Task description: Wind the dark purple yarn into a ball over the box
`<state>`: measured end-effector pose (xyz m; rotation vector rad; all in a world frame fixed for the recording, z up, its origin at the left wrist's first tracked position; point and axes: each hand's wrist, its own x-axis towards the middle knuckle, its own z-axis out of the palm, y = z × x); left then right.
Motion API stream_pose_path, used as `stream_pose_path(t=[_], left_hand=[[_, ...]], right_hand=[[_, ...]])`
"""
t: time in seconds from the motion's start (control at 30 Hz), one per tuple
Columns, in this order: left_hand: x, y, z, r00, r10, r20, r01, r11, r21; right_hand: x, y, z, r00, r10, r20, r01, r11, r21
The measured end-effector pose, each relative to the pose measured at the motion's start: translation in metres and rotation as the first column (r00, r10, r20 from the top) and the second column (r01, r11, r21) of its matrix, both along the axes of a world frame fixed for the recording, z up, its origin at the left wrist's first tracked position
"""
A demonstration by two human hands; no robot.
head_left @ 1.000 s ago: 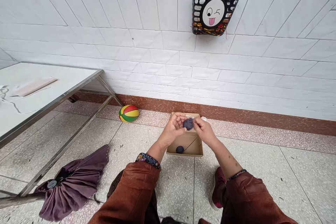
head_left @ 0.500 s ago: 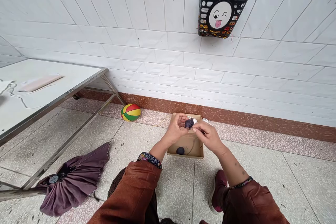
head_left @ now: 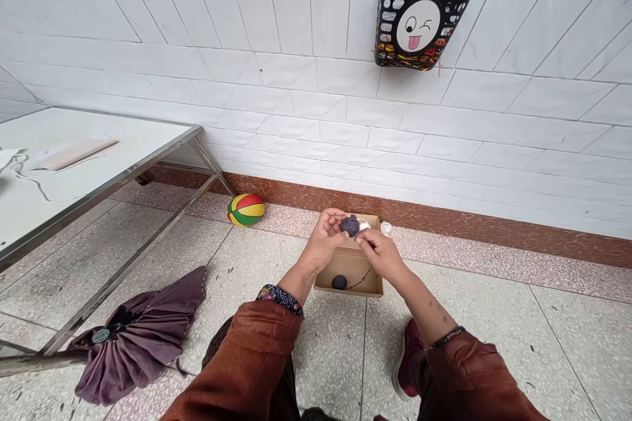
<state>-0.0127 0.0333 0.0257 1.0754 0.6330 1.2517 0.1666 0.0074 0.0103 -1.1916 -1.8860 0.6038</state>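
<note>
My left hand curls its fingers around a ball of dark purple-grey yarn, above an open cardboard box on the floor. Close by on the right, my right hand pinches at the yarn with thumb and forefinger; the thin strand itself hardly shows. A second dark yarn ball lies in the front part of the box, and a loose strand runs from it up to the right. Something white, partly hidden by my right hand, shows behind my fingers.
A small white round item is beside the box near the wall. Left of it rests a striped ball. A purple folded umbrella lies by the metal-framed table. A black basket hangs on the tiled wall.
Both hands have shifted slightly left, and the held yarn ball has turned and shows more fully. The strand in the box has changed its line.
</note>
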Motion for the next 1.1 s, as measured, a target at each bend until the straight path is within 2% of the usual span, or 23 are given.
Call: stream_pose_path(t=[0.1, 0.23, 0.33, 0.43, 0.53, 0.6, 0.7, 0.8, 0.93, 1.1], left_hand=[[0.001, 0.007, -0.003, 0.992, 0.096, -0.084, -0.096, 0.995, 0.002], [0.005, 0.009, -0.008, 0.971, 0.088, -0.222, -0.077, 0.995, 0.055], [0.008, 0.004, -0.010, 0.964, 0.016, -0.265, 0.006, 0.997, 0.081], [0.010, -0.004, -0.012, 0.957, -0.134, -0.259, 0.157, 0.985, 0.072], [0.011, -0.010, -0.014, 0.948, -0.269, -0.170, 0.281, 0.958, 0.052], [0.012, -0.013, -0.014, 0.949, -0.304, -0.077, 0.307, 0.951, 0.031], [0.012, -0.013, -0.009, 0.965, -0.258, 0.042, 0.259, 0.966, -0.012], [0.012, -0.009, -0.004, 0.988, -0.122, 0.090, 0.128, 0.990, -0.058], [0.009, 0.001, -0.006, 0.997, 0.026, 0.066, -0.020, 0.996, -0.092], [0.008, 0.012, -0.017, 0.994, 0.105, -0.036, -0.106, 0.994, -0.028]], right_hand=[[-0.006, -0.008, 0.006, 0.993, 0.102, 0.053, -0.104, 0.993, 0.046], [-0.006, -0.017, 0.023, 0.978, 0.200, 0.053, -0.204, 0.974, 0.097], [0.003, -0.016, 0.033, 0.990, 0.141, -0.014, -0.137, 0.980, 0.147], [0.015, -0.008, 0.034, 0.994, 0.049, -0.098, -0.035, 0.989, 0.146], [0.025, 0.001, 0.026, 0.990, -0.028, -0.139, 0.041, 0.995, 0.094], [0.027, 0.006, 0.019, 0.984, -0.089, -0.154, 0.097, 0.994, 0.042], [0.024, 0.007, 0.008, 0.980, -0.140, -0.139, 0.136, 0.990, -0.039], [0.016, 0.002, 0.002, 0.994, -0.086, -0.067, 0.082, 0.995, -0.061], [0.007, -0.008, 0.004, 0.999, 0.041, 0.013, -0.041, 0.999, -0.012], [0.002, -0.021, 0.017, 0.979, 0.186, 0.088, -0.188, 0.982, 0.012]])
